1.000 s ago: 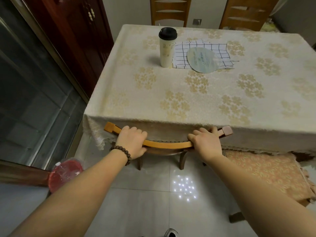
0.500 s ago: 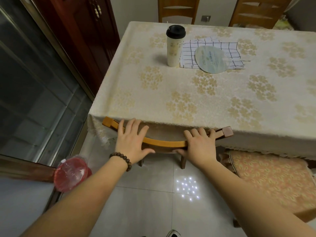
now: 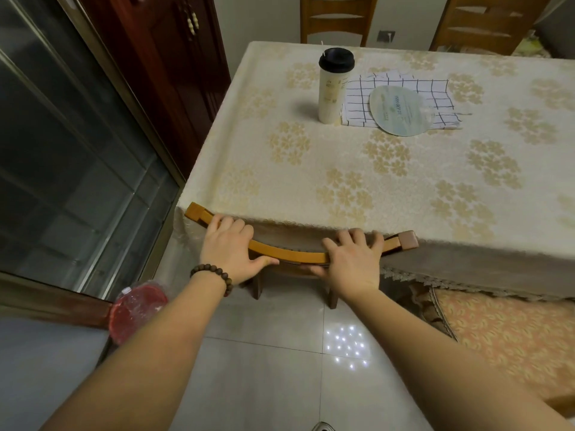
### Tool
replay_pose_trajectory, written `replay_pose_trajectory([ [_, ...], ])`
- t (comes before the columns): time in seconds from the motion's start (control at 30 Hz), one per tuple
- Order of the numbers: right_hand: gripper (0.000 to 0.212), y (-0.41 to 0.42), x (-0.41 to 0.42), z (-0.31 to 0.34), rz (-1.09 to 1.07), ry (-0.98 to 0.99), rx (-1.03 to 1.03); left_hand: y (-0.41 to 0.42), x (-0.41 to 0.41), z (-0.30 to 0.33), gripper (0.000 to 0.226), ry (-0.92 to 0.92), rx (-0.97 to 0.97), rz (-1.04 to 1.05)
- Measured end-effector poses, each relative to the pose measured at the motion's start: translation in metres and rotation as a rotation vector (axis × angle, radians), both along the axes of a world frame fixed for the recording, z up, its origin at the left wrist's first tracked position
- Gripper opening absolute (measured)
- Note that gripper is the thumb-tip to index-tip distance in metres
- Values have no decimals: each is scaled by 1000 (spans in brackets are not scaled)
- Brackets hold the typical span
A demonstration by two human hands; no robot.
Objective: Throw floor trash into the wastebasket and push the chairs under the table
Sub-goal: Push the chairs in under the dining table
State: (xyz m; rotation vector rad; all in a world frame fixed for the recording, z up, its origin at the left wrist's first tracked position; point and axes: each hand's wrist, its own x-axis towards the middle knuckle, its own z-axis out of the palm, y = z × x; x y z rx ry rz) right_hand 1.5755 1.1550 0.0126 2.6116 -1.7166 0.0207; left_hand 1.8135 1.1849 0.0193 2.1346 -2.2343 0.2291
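A wooden chair sits tucked under the table, its curved top rail (image 3: 289, 254) pressed against the hanging edge of the cream flowered tablecloth (image 3: 357, 188). My left hand (image 3: 231, 248), with a bead bracelet on the wrist, lies over the rail's left part, fingers loosely spread on top and thumb along the front. My right hand (image 3: 350, 262) wraps the rail's right part, thumb underneath. Only two chair legs show below the rail; the seat is hidden under the cloth. A second chair with an orange patterned cushion (image 3: 504, 334) stands out from the table at the right.
A red-lined wastebasket with a clear bag (image 3: 137, 309) stands on the floor at the left by a glass sliding door (image 3: 68, 169). On the table are a lidded cup (image 3: 333, 85), a checked cloth (image 3: 401, 101) and a round fan. Two more chairs (image 3: 337, 18) stand at the far side.
The chair's rail has moved forward against the tablecloth edge. My left hand's fingers have loosened from a curled grip to lying spread over the rail. The view has shifted closer.
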Motion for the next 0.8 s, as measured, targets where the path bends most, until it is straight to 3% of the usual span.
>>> replay_pose_trajectory([
  [0.17,69,-2,-3,-1,2,9,-23,1,-3,-1,78,-17,-14,-1],
  [0.43,82,1,-2,3,-11,15,-19,5,-8,-3,101,-38,110,68],
  [0.53,83,1,-5,6,13,-5,19,7,-11,0,99,-15,175,95],
  [0.8,68,29,-33,42,-59,-207,73,39,-36,23,79,265,182,154],
])
